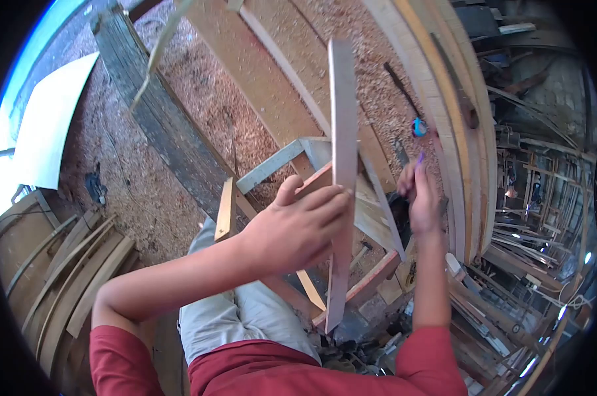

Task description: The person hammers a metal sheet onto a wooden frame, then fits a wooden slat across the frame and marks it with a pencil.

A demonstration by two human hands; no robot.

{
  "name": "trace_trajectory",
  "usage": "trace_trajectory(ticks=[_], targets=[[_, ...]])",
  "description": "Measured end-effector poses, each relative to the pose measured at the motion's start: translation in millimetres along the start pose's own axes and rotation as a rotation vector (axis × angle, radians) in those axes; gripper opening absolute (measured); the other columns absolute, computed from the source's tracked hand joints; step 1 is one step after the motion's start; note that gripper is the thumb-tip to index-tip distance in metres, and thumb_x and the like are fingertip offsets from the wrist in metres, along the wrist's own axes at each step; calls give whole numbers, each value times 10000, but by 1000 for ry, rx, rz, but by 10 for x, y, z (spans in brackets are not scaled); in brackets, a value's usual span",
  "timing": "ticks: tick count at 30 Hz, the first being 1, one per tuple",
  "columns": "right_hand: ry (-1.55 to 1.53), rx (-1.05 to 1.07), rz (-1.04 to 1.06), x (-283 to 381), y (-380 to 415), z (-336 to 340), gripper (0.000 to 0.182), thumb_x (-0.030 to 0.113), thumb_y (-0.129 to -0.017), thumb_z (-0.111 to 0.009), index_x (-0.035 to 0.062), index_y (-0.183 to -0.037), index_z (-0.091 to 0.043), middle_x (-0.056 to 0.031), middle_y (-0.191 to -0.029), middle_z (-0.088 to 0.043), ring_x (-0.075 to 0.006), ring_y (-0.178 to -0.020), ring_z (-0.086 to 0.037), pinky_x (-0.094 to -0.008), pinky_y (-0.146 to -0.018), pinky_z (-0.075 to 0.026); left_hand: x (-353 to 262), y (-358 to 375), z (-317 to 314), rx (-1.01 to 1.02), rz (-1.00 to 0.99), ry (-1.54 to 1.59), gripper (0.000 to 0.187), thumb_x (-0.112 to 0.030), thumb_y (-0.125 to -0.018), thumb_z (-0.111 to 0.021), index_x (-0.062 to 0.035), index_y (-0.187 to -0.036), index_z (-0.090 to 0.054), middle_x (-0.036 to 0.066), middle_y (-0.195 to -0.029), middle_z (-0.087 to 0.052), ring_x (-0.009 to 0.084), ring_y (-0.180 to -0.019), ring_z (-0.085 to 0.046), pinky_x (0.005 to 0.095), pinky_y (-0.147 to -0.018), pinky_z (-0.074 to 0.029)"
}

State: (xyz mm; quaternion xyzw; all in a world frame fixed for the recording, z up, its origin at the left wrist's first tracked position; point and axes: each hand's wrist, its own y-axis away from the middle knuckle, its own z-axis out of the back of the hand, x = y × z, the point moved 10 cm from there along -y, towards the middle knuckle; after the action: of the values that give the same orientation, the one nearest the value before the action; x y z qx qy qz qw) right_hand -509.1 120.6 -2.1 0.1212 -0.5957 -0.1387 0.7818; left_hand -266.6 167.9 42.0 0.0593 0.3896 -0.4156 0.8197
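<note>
A long, narrow wooden board [344,119] stands on edge across the middle of the view. My left hand [305,228] is closed on it, with the fingers over the board and the thumb raised. To the right, my right hand [422,198] holds a thin purple object [420,158], perhaps a pencil or pen, between its fingers. Below the board is a wooden frame [374,274] made of several pieces. A small wood piece [225,210] sticks up left of my left hand.
A weathered dark beam [173,129] runs diagonally at upper left. Long curved planks [470,132] stand right of my right hand. A blue round item [418,127] lies on the shavings. Curved wood pieces [80,277] are at lower left, stacked timber [542,191] at far right.
</note>
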Motion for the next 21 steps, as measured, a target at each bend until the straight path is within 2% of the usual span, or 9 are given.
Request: trace_trajectory(ticks=[2, 3, 4, 6, 8, 14, 17, 19, 21], targets=[[-218, -123, 4, 59, 517, -37, 400, 398, -1128, -341, 114, -858, -419, -7, -780, -415, -129, -730, -412, -283, -721, -376, -61, -19, 77, -32, -25, -5, 415, -207, -817, -686, -106, -1218, -648, 52, -1403, -577, 174, -1343, -520, 466, -1009, -277], [42, -172, 74, 102, 758, -30, 365, 383, -1115, -391, 102, -886, -433, -13, -801, -437, -131, -749, -432, -279, -741, -390, -52, -32, 144, -60, -2, 55, 366, -182, -826, -675, -92, -1180, -653, 67, -1358, -602, 204, -1290, -554, 476, -1006, -300], [89, -180, 105, 212, 982, -200, 287, 301, -1084, -509, 90, -901, -441, -14, -825, -455, -143, -769, -450, -288, -752, -404, -52, -31, 209, -84, 20, 118, 318, -158, -835, -663, -78, -1143, -658, 82, -1312, -627, 235, -1236, -588, 486, -1003, -323], [272, -236, 184, 171, 1348, -451, 415, 290, -888, -812, 65, -928, -465, -47, -834, -442, -196, -768, -448, -355, -759, -438, -38, 13, 326, -180, 31, 135, 303, -128, -839, -650, -86, -1140, -661, 81, -1296, -640, 243, -1211, -601, 473, -997, -330], [506, -307, 305, 413, 1624, -755, 497, 298, -797, -875, 43, -938, -472, -85, -853, -452, -248, -756, -473, -404, -757, -459, -161, 130, 708, -316, 128, 213, 293, -65, -868, -596, -105, -1149, -669, 67, -1259, -668, 244, -1171, -623, 433, -988, -340], [653, -461, 464, 303, 1896, -1014, 409, 154, -734, -847, 21, -872, -486, -138, -877, -480, -340, -784, -519, -440, -737, -466, -516, 1266, 1383, -486, 344, 241, 259, -41, -930, -536, -78, -1133, -693, 94, -1223, -681, 224, -1173, -635, 402, -1000, -378], [625, -590, 484, 336, 1979, -945, 323, 113, -754, -793, 25, -822, -490, -128, -823, -500, -346, -710, -521, -449, -693, -473, -430, 2067, 1386, -534, 292, 451, 223, -41, -952, -533, -39, -1105, -696, 127, -1170, -696, 253, -1152, -650, 366, -1016, -436], [441, -599, 238, 231, 2020, -796, 273, 96, -795, -757, 31, -803, -492, -111, -740, -536, -251, -639, -555, -390, -626, -491, -289, 2701, 1363, -576, 385, 584, 214, -39, -975, -528, -11, -1104, -696, 127, -1123, -713, 242, -1124, -660, 328, -1017, -468], [319, -613, 257, 272, 2187, -783, 255, 89, -822, -735, 59, -803, -482, -52, -696, -541, -139, -626, -542, -335, -590, -473, -288, 3231, 1447, -553, 453, 584, 213, -47, -983, -531, -6, -1110, -697, 113, -1119, -716, 215, -1120, -656, 324, -1016, -466]])
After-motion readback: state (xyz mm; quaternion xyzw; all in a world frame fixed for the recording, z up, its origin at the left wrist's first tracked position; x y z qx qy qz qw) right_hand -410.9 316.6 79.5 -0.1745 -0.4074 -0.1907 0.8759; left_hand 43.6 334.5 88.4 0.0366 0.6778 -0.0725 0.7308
